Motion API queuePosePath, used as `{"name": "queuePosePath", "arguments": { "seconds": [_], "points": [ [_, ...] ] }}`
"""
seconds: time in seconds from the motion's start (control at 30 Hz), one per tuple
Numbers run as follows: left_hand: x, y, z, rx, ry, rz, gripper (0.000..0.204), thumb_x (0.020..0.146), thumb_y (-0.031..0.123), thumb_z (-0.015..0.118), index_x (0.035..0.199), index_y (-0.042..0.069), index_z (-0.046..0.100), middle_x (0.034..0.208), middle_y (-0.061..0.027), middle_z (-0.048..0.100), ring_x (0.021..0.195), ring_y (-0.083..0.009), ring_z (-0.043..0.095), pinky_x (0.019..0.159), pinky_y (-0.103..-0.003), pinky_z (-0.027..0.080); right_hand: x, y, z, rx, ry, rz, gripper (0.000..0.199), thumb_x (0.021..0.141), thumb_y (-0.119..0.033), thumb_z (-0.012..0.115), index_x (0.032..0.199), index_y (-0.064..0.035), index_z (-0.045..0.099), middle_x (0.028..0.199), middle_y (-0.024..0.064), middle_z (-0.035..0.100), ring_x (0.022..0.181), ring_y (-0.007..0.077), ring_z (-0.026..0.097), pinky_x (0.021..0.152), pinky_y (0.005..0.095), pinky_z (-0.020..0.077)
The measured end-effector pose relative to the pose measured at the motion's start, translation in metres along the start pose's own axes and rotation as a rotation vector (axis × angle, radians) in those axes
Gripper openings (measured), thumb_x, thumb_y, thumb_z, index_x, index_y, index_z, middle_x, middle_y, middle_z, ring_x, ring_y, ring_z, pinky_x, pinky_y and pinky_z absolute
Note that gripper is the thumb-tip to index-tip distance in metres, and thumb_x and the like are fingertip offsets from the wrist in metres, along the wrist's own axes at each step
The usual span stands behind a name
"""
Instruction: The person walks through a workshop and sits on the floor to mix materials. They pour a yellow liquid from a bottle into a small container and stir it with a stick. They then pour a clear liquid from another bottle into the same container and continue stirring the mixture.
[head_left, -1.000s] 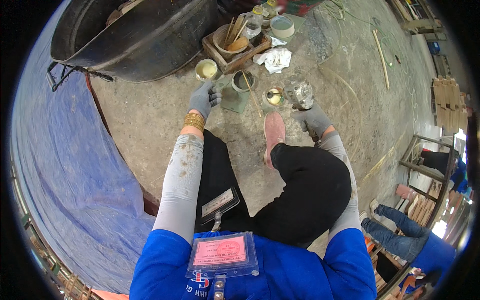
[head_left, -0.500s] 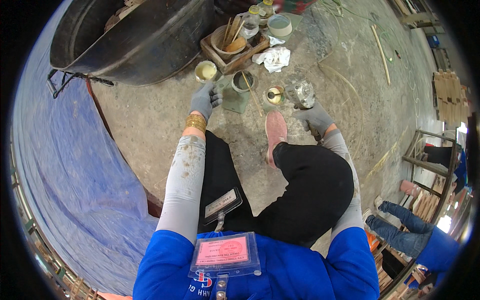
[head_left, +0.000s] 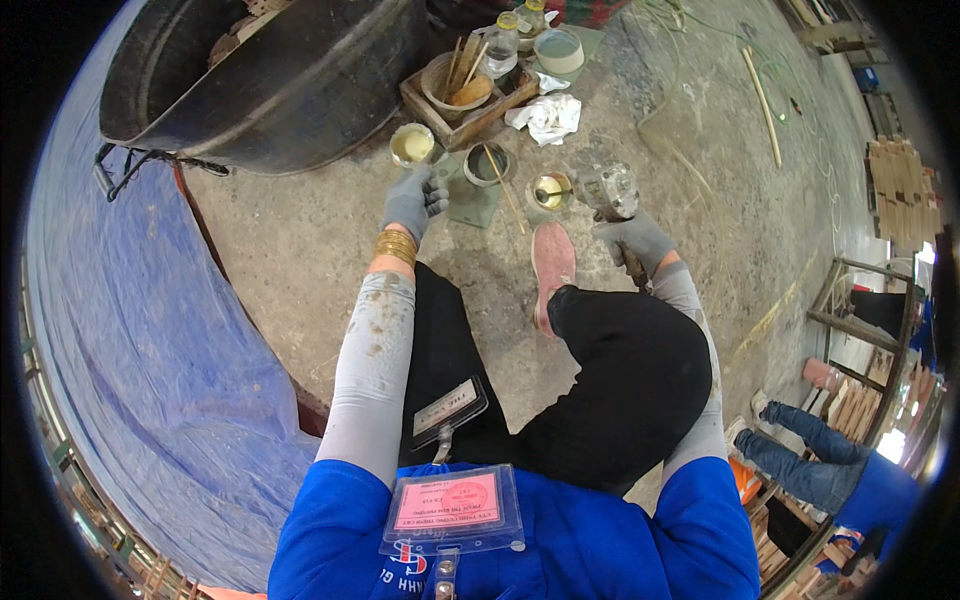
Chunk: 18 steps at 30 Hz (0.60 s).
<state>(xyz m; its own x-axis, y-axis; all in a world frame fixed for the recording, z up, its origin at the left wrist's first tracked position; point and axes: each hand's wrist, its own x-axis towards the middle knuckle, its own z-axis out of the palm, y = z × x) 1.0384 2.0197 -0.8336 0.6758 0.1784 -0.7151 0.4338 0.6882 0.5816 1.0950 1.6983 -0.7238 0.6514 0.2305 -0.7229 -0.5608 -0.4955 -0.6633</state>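
My left hand (head_left: 413, 200), in a grey glove with gold bangles at the wrist, reaches forward with its fingers spread. Its fingertips are just below a tin can of pale yellow liquid (head_left: 412, 145) on the concrete floor. My right hand (head_left: 635, 240), also gloved, grips the handle of a metal spray gun (head_left: 608, 188). The gun is held beside a small cup of yellowish liquid (head_left: 548, 190). Between the hands, another can with a stick in it (head_left: 487, 163) stands on a green mat (head_left: 468, 200). My pink shoe (head_left: 552, 265) rests just behind the cup.
A large black basin (head_left: 270, 70) stands at the far left. Beyond the cans are a wooden tray with a bowl and sticks (head_left: 465, 92), a white rag (head_left: 546, 116) and jars. A blue tarp (head_left: 130, 330) covers the left. Another person (head_left: 830, 480) crouches at the lower right.
Both hands stay almost where they were. The right hand and spray gun have edged slightly to the right of the small cup.
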Motion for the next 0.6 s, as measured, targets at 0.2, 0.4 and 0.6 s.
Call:
{"name": "queuePosePath", "arguments": {
  "seconds": [0.2,0.4,0.6],
  "points": [
    [0.0012,-0.0028,-0.0008,-0.025,-0.036,0.013,0.025,0.086,0.027,0.054,0.095,0.004,0.054,0.074,-0.0036,0.055,0.061,-0.0165,0.056,0.054,-0.029,0.048,-0.0040,-0.0005,0.0016,0.027,0.024,0.000,0.027,0.070,-0.009,0.066,0.092,-0.0001,0.055,0.055,0.0027,0.048,0.038,0.0131,0.044,0.034,0.0274,0.0341],
    [0.0002,-0.0035,-0.0002,-0.020,-0.028,0.016,0.027,0.086,0.027,0.054,0.097,0.003,0.053,0.075,-0.0038,0.055,0.063,-0.0165,0.056,0.056,-0.029,0.049,-0.0033,-0.0029,0.0025,-0.017,0.016,0.003,0.028,0.068,-0.010,0.068,0.092,-0.0007,0.056,0.058,0.0030,0.050,0.041,0.0129,0.044,0.036,0.0282,0.0336],
    [0.0004,-0.0033,-0.0035,-0.035,-0.038,0.025,0.026,0.086,0.026,0.054,0.098,0.003,0.053,0.076,-0.0034,0.055,0.064,-0.0161,0.057,0.056,-0.029,0.049,0.0005,-0.0038,0.0045,-0.071,0.005,0.001,0.029,0.067,-0.012,0.069,0.092,-0.0008,0.057,0.055,0.0029,0.049,0.041,0.0127,0.044,0.036,0.0283,0.0329]
  ]
}}
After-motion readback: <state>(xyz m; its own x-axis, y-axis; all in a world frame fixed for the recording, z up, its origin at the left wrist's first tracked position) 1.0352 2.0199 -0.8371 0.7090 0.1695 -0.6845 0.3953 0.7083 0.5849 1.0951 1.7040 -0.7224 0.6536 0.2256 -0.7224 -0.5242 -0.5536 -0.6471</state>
